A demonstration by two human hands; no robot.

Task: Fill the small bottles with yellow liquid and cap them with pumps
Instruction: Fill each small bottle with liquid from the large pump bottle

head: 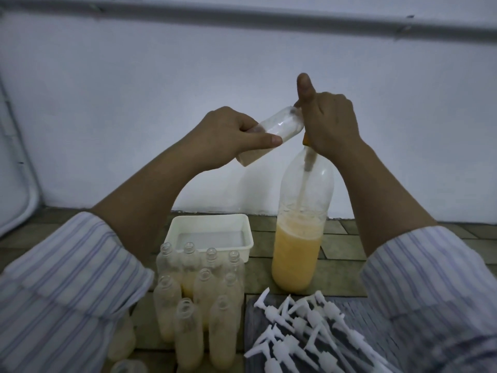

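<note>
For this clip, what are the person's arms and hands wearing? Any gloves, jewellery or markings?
Both hands are bare: the left hand and the right hand show no gloves, and no rings or watch are visible. Both forearms are uncovered. The left sleeve and right sleeve belong to a white shirt with thin blue-purple stripes, loosely pushed up toward the elbows. No logos or markings visible.

Dim, bluish, flat light, soft overall focus, wide-angle bending at the edges, faint shadows

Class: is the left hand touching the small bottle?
Touching. The head view shows the left hand gripping the tilted small bottle, thumb laid across its side.
</note>
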